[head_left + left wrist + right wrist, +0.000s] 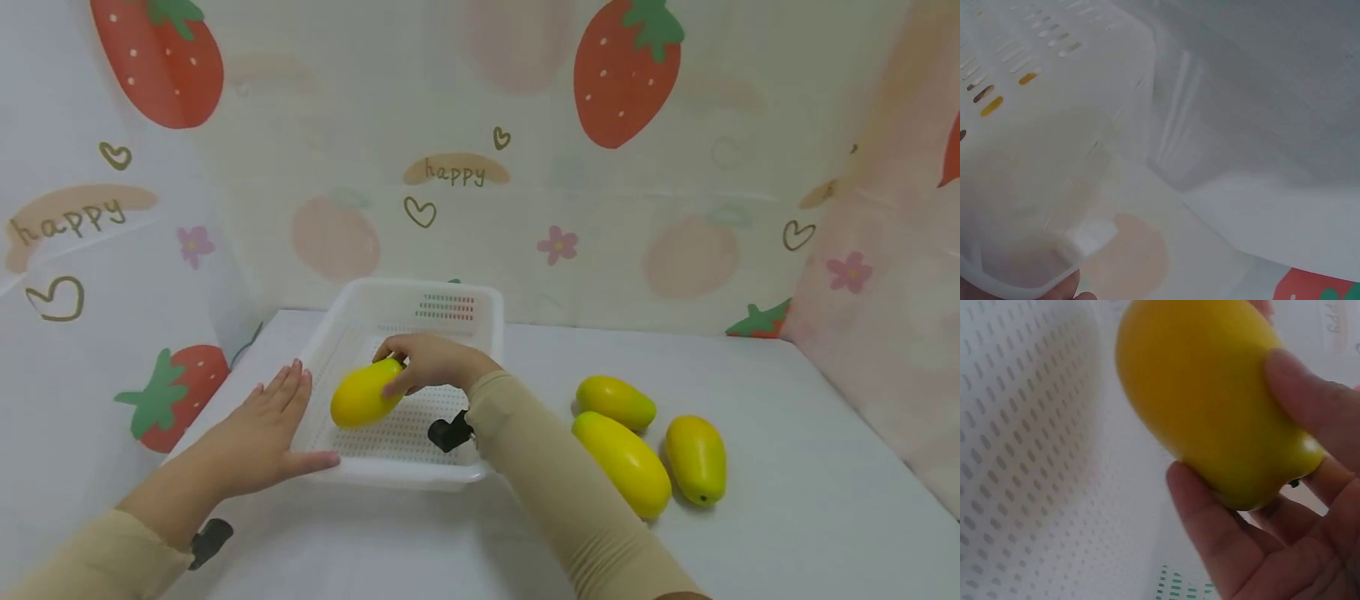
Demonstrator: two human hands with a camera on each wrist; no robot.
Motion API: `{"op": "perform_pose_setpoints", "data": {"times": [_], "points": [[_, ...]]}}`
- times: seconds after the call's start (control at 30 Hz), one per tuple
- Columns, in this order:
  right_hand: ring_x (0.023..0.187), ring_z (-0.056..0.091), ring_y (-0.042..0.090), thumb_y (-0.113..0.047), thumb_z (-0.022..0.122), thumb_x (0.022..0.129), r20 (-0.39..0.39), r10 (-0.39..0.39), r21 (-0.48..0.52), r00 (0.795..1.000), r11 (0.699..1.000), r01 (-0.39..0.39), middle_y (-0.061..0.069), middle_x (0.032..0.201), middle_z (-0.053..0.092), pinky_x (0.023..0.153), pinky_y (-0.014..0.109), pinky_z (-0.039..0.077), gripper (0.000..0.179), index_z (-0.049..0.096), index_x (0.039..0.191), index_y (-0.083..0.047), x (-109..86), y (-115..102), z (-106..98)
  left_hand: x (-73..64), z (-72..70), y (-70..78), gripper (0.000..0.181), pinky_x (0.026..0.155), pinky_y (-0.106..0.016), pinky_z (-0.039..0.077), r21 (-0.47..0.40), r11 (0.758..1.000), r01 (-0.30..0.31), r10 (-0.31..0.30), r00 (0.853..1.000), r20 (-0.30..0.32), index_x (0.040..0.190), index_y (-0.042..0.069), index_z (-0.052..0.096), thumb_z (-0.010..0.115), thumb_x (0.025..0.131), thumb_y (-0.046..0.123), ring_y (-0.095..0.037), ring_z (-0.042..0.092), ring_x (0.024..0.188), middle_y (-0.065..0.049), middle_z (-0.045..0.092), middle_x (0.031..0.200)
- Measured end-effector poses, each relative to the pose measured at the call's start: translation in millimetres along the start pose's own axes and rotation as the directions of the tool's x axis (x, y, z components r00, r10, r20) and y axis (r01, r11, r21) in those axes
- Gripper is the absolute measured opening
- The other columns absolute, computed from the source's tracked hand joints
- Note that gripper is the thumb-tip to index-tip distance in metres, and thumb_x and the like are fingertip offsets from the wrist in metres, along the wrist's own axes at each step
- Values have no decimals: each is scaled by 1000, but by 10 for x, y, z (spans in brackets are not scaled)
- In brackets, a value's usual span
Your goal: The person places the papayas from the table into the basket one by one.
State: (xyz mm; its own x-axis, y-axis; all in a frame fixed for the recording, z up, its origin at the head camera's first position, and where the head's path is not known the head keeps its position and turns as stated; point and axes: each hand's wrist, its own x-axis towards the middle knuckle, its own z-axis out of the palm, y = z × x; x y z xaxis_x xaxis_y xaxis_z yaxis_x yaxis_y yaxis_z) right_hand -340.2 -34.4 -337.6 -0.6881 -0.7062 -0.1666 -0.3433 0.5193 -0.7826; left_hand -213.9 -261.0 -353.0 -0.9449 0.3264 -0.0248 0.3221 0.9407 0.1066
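Note:
My right hand (438,362) grips a yellow mango (365,394) by its stem end, over the inside of a white perforated plastic basket (405,473). In the right wrist view the thumb lies on one side of the mango (1204,394) and the fingers (1200,512) on the other, with a small dark stem between them. My left hand (258,437) rests at the basket's left front corner, fingers straight along the left rim and thumb out over the front rim. The left wrist view shows the basket's wall (1054,144) close up, fingertips (1066,287) by its rim.
Three more yellow mangoes lie on the white table (795,450) right of the basket: one at the back (615,402), a larger one (622,464) partly behind my right sleeve, and one to the right (696,460). A strawberry-printed backdrop (600,217) encloses the table.

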Motion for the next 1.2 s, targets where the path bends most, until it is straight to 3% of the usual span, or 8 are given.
{"op": "perform_pose_setpoints", "data": {"times": [0.17,0.63,0.87,1.07,1.2], "points": [[86,60,15,-14,74,77,46,35,-18,998,999,-34,2,99,58,72,23,53,36,57,109,-16,23,74,31,0,21,2,120,104,-61,11,6,1000,-13,13,1000,-7,142,-9,8,40,70,81,-41,4,137,-27,3,149],[94,57,12,-14,72,78,68,98,-18,993,995,-97,0,111,56,77,24,52,42,57,118,-16,31,127,44,-20,-7,28,119,104,-62,10,-13,1000,-23,23,1000,-10,142,-10,8,42,71,79,-42,4,136,-28,3,149],[89,59,13,-15,75,76,7,103,-5,995,995,-103,0,105,58,75,23,53,37,58,109,-17,30,135,47,-29,-12,37,119,104,-62,10,-17,999,-28,28,1000,-12,142,-10,7,43,71,79,-43,4,136,-29,2,148],[87,61,15,-15,76,75,57,131,28,990,991,-133,5,104,60,75,27,54,33,58,101,-17,29,152,57,-31,-2,28,120,104,-62,8,-25,999,-22,21,1000,-5,142,-9,6,43,70,79,-42,2,136,-27,0,149],[87,61,14,-15,76,74,44,130,3,991,992,-130,2,103,60,76,26,53,31,60,100,-18,32,166,60,-34,-6,31,119,104,-62,7,-35,999,-20,20,1000,0,142,-8,4,45,71,78,-41,1,137,-27,-1,149]]}}
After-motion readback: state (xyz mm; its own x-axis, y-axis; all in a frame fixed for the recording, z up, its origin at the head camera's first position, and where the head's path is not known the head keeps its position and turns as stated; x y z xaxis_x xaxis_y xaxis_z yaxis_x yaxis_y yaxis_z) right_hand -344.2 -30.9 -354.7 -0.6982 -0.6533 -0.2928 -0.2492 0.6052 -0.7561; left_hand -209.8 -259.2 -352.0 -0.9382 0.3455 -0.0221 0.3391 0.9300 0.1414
